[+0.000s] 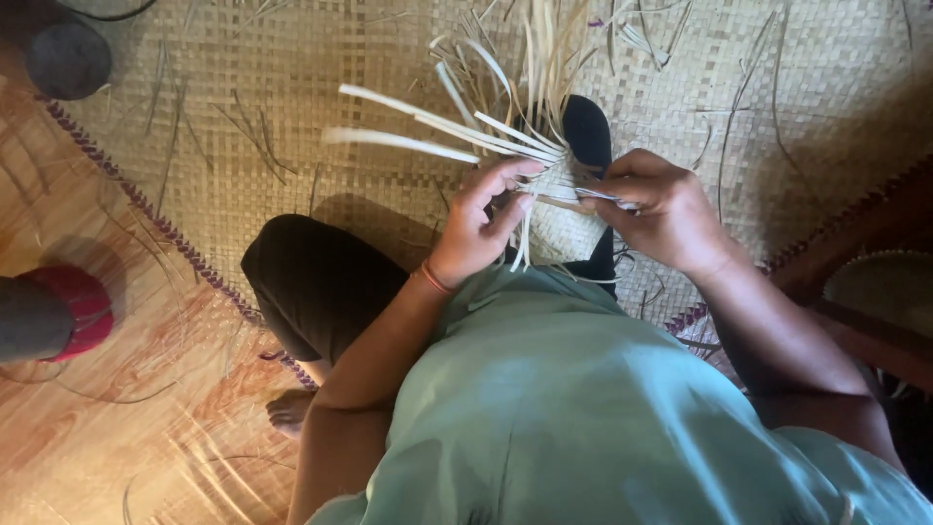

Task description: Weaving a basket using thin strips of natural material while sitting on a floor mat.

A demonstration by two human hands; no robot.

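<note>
Seated on a woven mat (pixel 292 87), a person holds a small, partly woven piece (pixel 562 185) above the lap, left hand (pixel 483 219) and right hand (pixel 653 206) fingers pinched closed on its strips (pixel 437 126), many of which fan out loose, unwoven.

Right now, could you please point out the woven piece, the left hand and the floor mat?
woven piece (pixel 562 185), head view, woven middle.
left hand (pixel 483 226), head view, back.
floor mat (pixel 321 87), head view, bare weave.
</note>
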